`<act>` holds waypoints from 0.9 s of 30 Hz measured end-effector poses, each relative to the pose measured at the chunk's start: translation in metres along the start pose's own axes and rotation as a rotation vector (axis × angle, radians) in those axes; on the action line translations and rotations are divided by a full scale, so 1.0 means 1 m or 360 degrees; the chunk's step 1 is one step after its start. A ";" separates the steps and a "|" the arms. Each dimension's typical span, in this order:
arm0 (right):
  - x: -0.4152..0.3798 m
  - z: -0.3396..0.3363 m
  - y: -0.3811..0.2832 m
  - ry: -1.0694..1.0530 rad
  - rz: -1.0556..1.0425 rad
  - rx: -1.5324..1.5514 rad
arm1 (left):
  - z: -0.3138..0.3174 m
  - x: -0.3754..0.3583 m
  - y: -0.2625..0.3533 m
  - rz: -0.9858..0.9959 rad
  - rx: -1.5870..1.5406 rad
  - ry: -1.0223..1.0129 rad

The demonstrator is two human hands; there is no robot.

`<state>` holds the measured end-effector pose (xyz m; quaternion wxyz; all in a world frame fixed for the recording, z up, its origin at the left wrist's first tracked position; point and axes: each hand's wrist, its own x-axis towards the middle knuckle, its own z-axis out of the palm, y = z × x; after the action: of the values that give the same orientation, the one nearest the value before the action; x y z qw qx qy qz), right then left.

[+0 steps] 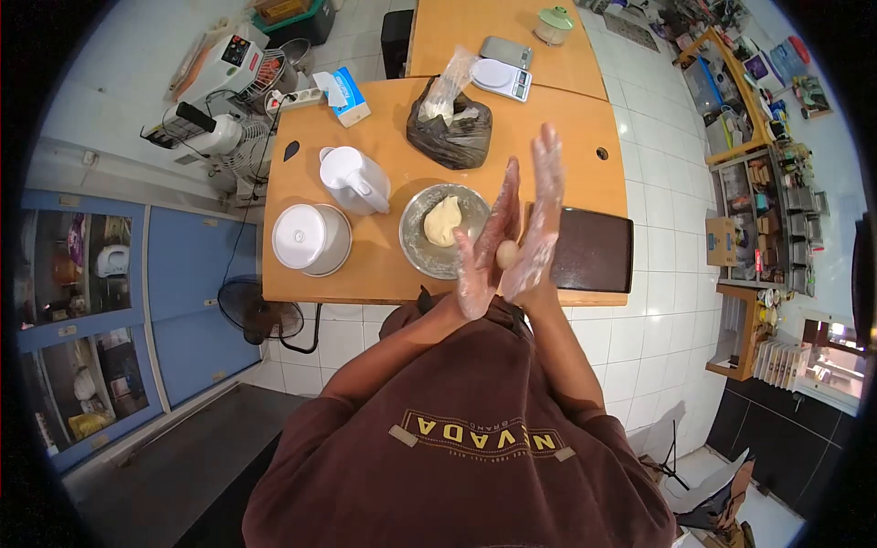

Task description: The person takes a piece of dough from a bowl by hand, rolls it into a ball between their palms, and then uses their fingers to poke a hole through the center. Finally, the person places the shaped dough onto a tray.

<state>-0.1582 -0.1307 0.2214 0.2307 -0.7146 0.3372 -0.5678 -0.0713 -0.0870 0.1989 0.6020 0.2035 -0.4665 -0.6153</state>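
Note:
A small pale dough ball (pixel 506 255) sits between my two palms near their heels. My left hand (pixel 486 239) presses on it from the left and my right hand (pixel 541 224) from the right. Both hands are dusted with flour, their fingers stretched out and pointing away from me. Just left of my left hand, a metal bowl (pixel 416 253) dusted with flour holds a larger lump of dough (pixel 443 222). A dark baking tray (pixel 594 248) lies beside my right hand, its left edge partly hidden.
On the wooden table (pixel 375 265) stand a white pitcher (pixel 354 180), a white lidded tub (pixel 311 239) and a black plastic bag (pixel 450 139). Farther back are a white kitchen scale (pixel 501 79), a blue tissue box (pixel 348 98) and a green-lidded jar (pixel 554 26).

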 end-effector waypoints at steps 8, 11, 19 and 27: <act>-0.047 0.011 -0.008 -0.0349 0.0112 0.0063 | -0.005 0.026 0.019 -0.0047 -0.0361 0.0387; -0.031 0.012 -0.009 -0.0345 0.0056 -0.0111 | -0.009 0.014 -0.002 -0.0126 -0.0259 0.0196; 0.004 -0.023 -0.023 -0.0401 0.0017 -0.0605 | -0.006 0.011 0.020 -0.0447 -0.1545 0.0370; -0.009 -0.056 -0.028 -0.0617 -0.0025 -0.0592 | -0.010 0.016 0.032 -0.0308 -0.1329 0.0369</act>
<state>-0.2072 -0.1026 0.2497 0.1512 -0.8427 0.3796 -0.3505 -0.0487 -0.0997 0.2256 0.6204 0.0533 -0.0860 -0.7777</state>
